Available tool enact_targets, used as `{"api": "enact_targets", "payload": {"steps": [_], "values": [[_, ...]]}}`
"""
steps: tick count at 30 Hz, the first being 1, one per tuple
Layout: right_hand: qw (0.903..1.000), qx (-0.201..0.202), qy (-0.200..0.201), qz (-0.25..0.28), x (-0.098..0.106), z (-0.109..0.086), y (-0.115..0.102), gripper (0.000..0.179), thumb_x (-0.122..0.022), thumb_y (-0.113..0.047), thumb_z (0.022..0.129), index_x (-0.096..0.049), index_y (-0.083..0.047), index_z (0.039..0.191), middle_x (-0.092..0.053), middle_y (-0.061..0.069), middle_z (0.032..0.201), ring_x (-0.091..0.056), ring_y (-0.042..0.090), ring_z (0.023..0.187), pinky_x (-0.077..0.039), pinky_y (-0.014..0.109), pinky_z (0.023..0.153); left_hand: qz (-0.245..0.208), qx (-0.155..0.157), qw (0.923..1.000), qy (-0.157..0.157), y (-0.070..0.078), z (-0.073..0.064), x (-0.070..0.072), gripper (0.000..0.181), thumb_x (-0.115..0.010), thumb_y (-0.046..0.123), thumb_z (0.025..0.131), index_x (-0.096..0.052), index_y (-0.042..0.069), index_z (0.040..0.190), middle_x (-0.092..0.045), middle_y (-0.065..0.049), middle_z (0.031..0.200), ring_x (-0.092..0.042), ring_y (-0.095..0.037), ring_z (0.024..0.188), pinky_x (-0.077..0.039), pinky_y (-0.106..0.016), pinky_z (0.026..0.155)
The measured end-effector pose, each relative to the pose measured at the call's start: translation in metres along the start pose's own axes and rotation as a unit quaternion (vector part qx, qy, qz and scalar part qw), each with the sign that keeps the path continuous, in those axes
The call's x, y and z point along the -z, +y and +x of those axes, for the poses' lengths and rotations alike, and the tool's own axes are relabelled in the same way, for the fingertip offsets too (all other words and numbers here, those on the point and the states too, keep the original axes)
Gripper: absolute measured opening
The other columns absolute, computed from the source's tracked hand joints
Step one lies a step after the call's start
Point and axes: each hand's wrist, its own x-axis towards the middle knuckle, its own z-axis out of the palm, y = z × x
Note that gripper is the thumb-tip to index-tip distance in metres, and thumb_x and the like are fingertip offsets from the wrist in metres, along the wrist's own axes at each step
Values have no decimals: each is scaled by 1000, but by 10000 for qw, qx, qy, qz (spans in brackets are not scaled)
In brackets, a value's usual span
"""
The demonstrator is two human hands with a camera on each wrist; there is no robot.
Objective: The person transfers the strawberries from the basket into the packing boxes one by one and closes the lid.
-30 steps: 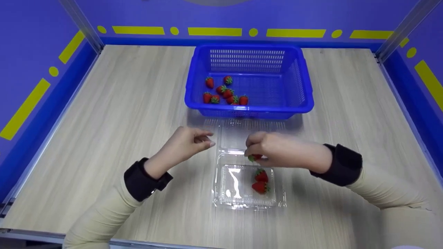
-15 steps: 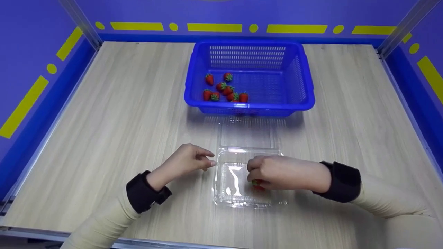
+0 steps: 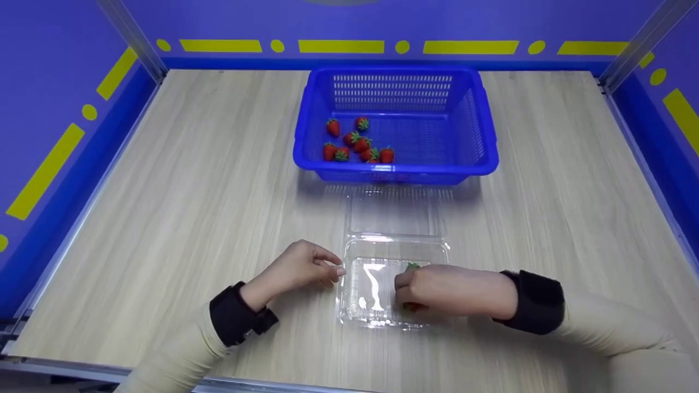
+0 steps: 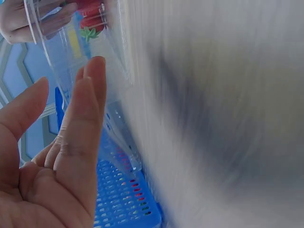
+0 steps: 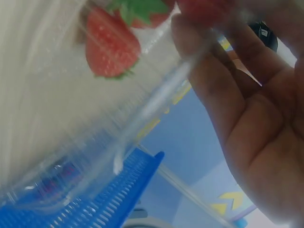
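A clear plastic clamshell box (image 3: pixel 363 286) lies with its lid (image 3: pixel 390 213) folded back toward the basket. My right hand (image 3: pixel 437 289) is low over the box's right half, its curled fingers hiding most of the fruit there. In the right wrist view those fingertips pinch a strawberry (image 5: pixel 204 9), partly cut off by the frame. Two other strawberries, one on its side (image 5: pixel 111 42) and one leafy end up (image 5: pixel 142 12), lie beside it in the box. My left hand (image 3: pixel 300 265) holds nothing, fingers extended, fingertips right at the box's left rim.
A blue perforated basket (image 3: pixel 393 173) stands behind the box, with several strawberries (image 3: pixel 360 144) gathered in its left half. The wood-look tabletop (image 3: pixel 218 180) is bordered by blue panels (image 3: pixel 349 22) at the back and sides.
My right hand has come down toward me with a strawberry, from the lid hinge into the box over the other strawberries. My left hand has slid nearer along the box's left side.
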Motion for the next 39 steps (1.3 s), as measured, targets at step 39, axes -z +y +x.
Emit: {"api": "enact_targets", "payload": {"steps": [39], "values": [[9991,-234,-250,-243,-14,11,0,23,-73,1,73,-56,-14,67,-56,-4,69,-46,6,60,-32,14,50,-1469,341,9874,-480,-7,6,-7,13,-71,4,90,-67,-5,99,-72,6,70,-70,-7,62,-65,-27,69]]}}
